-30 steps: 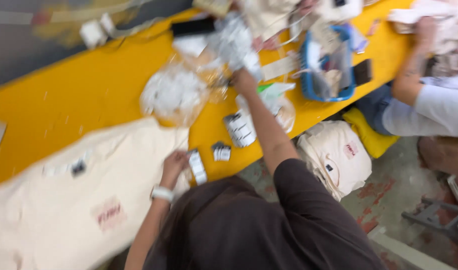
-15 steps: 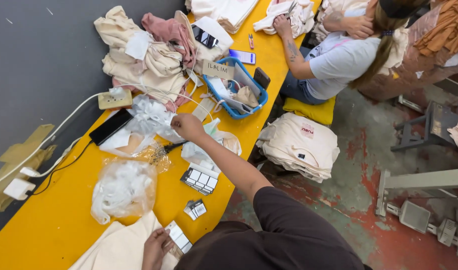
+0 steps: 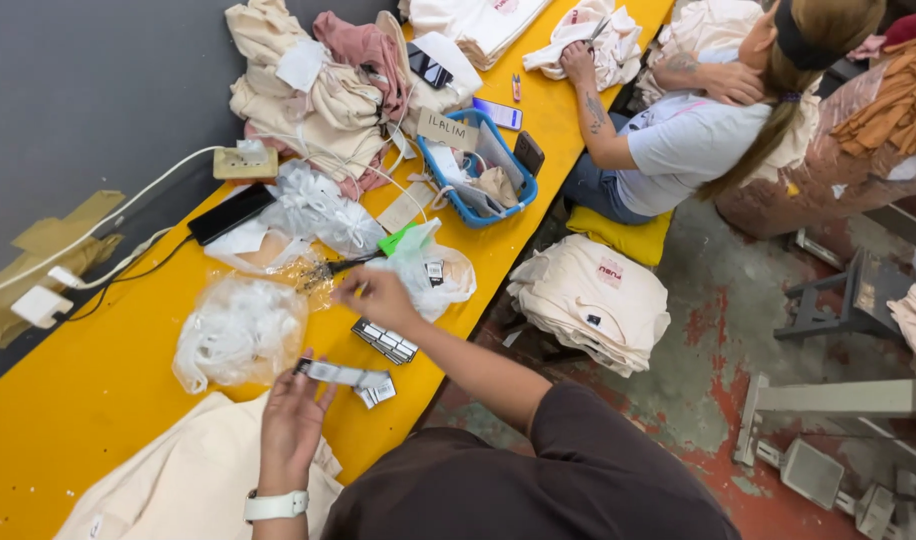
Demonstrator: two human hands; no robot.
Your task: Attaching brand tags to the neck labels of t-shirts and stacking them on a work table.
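Tags (image 3: 340,374), a slim grey-and-white stack, pinched in left hand (image 3: 293,425); right hand (image 3: 376,296) loosely curled.

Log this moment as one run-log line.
left hand: holds strip of tags | right hand: at black tool on yellow table | nearby: clear bag, tag stack

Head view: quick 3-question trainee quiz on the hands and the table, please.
1. True or false: the left hand holds a strip of small tags.
2. The right hand is nearest to: A) the blue basket B) the clear bag of tags C) the pink phone.
3. What colour is the table?

Key: 1 true; 2 B; 3 yellow.
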